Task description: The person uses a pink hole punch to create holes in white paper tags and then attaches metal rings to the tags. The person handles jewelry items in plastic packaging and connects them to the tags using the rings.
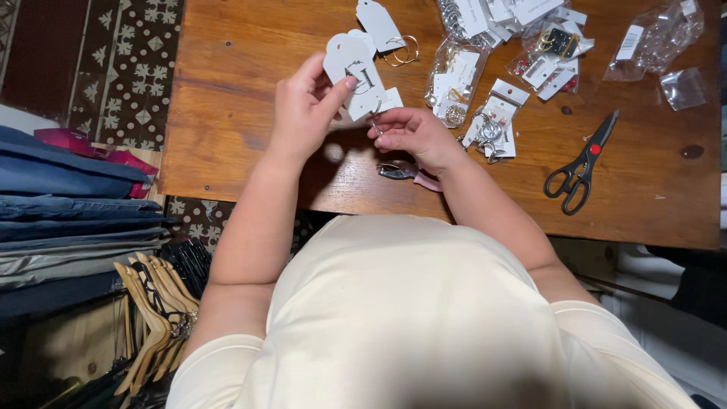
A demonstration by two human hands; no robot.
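Note:
My left hand [303,106] holds up a white earring card [350,67] above a wooden table [227,113], thumb pressed on its face beside a dark earring mounted on it. My right hand [413,135] pinches the lower edge of the card, fingers closed on something small at its bottom that I cannot make out. A second white card with a gold hoop [386,30] lies just beyond. Under my right wrist lie small pliers with pink handles [409,173].
Black scissors with a red pivot [581,165] lie at the right. Several clear bags and cards of earrings [485,76] are spread along the far edge. Folded jeans [60,204] and wooden hangers [155,318] sit to the left, below the table.

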